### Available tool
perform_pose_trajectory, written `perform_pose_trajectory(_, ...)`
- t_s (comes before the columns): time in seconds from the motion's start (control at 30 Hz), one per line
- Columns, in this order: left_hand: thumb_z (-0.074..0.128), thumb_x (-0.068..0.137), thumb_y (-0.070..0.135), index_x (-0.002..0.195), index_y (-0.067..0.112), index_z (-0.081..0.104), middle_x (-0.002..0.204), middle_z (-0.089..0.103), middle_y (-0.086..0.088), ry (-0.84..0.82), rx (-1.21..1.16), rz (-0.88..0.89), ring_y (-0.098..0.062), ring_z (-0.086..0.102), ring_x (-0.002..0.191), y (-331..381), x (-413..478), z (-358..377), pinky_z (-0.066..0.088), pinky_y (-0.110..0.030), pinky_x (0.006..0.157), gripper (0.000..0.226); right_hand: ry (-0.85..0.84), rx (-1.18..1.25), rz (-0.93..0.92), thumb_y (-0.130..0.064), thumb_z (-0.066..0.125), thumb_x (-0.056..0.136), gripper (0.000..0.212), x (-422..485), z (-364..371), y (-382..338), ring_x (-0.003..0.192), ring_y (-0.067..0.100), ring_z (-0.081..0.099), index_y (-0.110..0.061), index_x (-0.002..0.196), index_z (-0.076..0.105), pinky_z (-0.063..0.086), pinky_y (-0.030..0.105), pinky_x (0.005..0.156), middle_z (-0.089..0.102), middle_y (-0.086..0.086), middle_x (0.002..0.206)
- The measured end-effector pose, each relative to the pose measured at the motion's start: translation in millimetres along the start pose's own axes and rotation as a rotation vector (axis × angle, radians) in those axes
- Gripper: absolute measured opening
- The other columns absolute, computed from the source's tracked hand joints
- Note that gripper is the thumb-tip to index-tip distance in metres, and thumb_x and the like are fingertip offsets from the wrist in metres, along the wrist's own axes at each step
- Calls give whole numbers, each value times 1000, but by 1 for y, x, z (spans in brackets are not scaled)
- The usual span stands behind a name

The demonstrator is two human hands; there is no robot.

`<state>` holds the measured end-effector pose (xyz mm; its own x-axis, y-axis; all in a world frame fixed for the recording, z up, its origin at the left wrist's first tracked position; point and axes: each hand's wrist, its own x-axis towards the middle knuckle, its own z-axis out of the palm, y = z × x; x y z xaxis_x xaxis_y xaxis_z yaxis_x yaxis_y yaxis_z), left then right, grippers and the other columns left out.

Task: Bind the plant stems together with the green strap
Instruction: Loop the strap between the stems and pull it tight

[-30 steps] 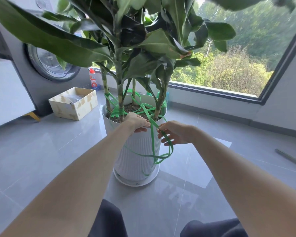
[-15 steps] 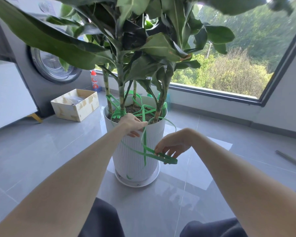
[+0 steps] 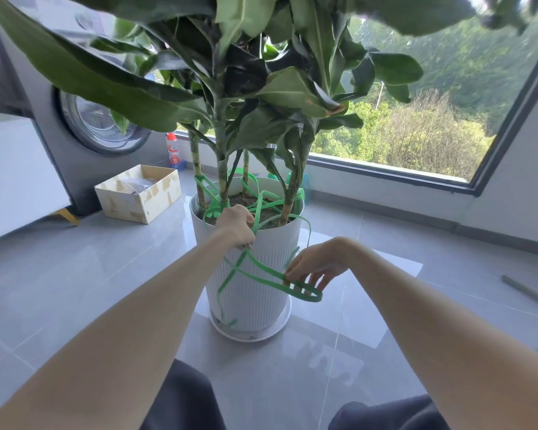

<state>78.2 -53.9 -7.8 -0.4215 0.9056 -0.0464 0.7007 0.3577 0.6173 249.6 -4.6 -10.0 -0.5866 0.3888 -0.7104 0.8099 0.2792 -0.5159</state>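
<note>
Grey floor (image 3: 75, 290) tiles run up to a big window. Near that window edge of the floor, the strap (image 3: 311, 299) lies in loose rings round the bottoms of the stems (image 3: 222, 169) and spills down the front of the pot (image 3: 255, 302).

A second ago the right hand (image 3: 316, 268) was up by the rim. Now it is lower and farther out, and it has pulled a long loop with it. The left hand (image 3: 235, 226) has stayed at the rim.

The left grip is closed round the strap. The right grip pinches the loop with its fingertips. I think this frees slack, so the stems are not tied tight yet.

The loop runs long from the rim down to the right, with its round end pointing right. One loose end hangs down to the saucer (image 3: 280, 324). A box (image 3: 139, 193) sits off to the left.
</note>
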Motion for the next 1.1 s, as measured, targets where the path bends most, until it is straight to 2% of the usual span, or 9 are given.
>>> perform_pose_trajectory(0.17,60,87,0,108,2,68,107,66,-13,63,92,88,-26,71,73,-11,-4,-10,59,-36,73,22,84,-31,40,-24,51,97,25,-2,-1,-5,90,17,64,-19,119,64,50,34,89,68,-6,99)
perform_pose_trajectory(0.33,64,88,12,106,7,71,88,71,-7,40,-35,172,-15,70,66,-20,-10,-21,58,-27,68,19,630,-4,56,-14,53,91,24,9,-13,-2,70,19,61,-4,108,66,48,25,59,69,3,96)
perform_pose_trajectory(0.47,66,87,9,107,6,71,93,72,-7,10,-143,254,-11,68,72,-25,-10,-29,54,-17,68,21,973,43,-37,-13,55,84,16,8,-19,5,89,29,64,-17,99,58,55,38,78,66,9,95)
perform_pose_trajectory(0.6,66,84,4,104,4,71,93,69,0,-72,-192,372,-2,61,75,-24,-17,-36,48,-8,74,21,971,-5,-354,-8,61,86,40,0,-17,2,83,29,64,-30,117,52,54,43,77,65,9,88)
perform_pose_trajectory(0.67,66,82,2,92,15,77,87,70,6,-177,-261,360,-7,63,86,-26,-20,-40,48,-22,92,19,961,-119,-411,-9,60,87,52,-3,-17,0,84,30,63,-34,131,48,52,42,78,66,13,89)
perform_pose_trajectory(0.77,67,79,-2,86,24,76,80,70,21,-229,-286,423,2,67,82,-29,-24,-43,50,-14,87,29,894,-208,-395,-12,58,90,57,1,-19,-1,89,37,61,-40,138,43,49,46,81,67,21,94)
perform_pose_trajectory(0.87,67,81,2,107,6,68,88,68,18,-252,-234,472,9,64,80,-26,-29,-48,48,-7,76,26,800,-278,-366,-14,58,92,50,7,-15,-6,89,31,61,-41,133,50,49,45,82,66,8,92)
perform_pose_trajectory(1.0,70,78,6,101,19,71,88,72,14,-280,-261,465,-7,67,92,-32,-28,-52,51,-18,86,26,824,-415,-348,-29,65,89,17,10,-15,-14,89,20,60,-24,103,71,53,44,81,67,1,100)
perform_pose_trajectory(1.1,71,76,7,98,17,73,94,74,-3,-186,-236,419,-15,66,88,-41,-23,-54,50,-18,87,24,828,-354,-395,-31,70,84,19,9,-16,-19,84,18,61,-18,97,75,54,38,77,71,2,96)
